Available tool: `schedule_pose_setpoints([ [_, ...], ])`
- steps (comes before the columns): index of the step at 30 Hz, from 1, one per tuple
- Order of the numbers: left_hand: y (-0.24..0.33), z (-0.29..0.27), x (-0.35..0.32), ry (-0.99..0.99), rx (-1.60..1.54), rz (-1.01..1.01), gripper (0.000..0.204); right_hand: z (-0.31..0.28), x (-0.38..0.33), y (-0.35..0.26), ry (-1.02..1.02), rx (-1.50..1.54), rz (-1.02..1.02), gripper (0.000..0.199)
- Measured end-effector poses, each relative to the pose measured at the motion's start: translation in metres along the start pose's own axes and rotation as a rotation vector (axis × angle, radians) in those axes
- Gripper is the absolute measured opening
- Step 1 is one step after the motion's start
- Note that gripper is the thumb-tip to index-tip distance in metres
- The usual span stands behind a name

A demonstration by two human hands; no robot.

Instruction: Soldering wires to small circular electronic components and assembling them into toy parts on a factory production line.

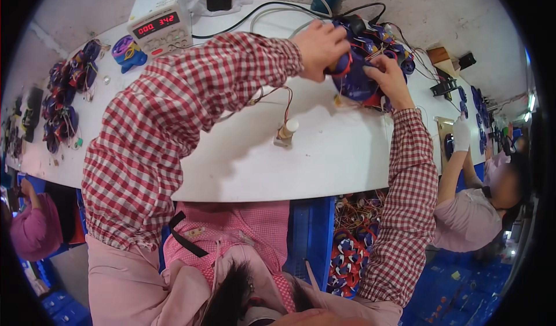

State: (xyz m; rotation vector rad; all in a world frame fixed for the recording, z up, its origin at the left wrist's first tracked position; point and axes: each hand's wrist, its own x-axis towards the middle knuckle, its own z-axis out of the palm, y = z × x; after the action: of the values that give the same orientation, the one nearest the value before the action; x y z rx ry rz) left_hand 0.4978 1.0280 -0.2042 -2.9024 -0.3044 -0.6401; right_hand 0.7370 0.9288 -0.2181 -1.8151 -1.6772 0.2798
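Observation:
At the far right of the white table, my two hands work at a heap of dark blue plastic parts (358, 84) with thin wires among them. My left hand (324, 49) is closed round a dark blue part with a red rim (342, 65). My right hand (391, 81) has its thumb and fingers bent at the heap's near right side, touching a dark blue piece. Whether it grips that piece is hidden. Nearer to me, a small white-capped part on a beige base (285, 132) stands alone on the table, with thin wires running from it.
A white bench power supply (160, 22) and a blue and purple toy-like part (127, 54) stand at the back left. Wired parts (63, 106) are heaped at the left. Below the edge sits a blue bin (311, 233) beside red and blue parts (349, 262). Co-workers sit at both sides.

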Motion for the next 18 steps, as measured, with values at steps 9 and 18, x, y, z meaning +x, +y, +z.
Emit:
schedule_pose_setpoints([
  [9, -0.010, -0.107, -0.003, 0.292, 0.331, -0.169, 0.065, -0.051, -0.049, -0.012, 0.402, 0.703, 0.526, 0.020],
  [18, -0.014, -0.222, -0.050, 0.329, 0.465, -0.339, 0.067, -0.121, -0.085, -0.005, 0.735, 1.064, 0.330, 0.013],
])
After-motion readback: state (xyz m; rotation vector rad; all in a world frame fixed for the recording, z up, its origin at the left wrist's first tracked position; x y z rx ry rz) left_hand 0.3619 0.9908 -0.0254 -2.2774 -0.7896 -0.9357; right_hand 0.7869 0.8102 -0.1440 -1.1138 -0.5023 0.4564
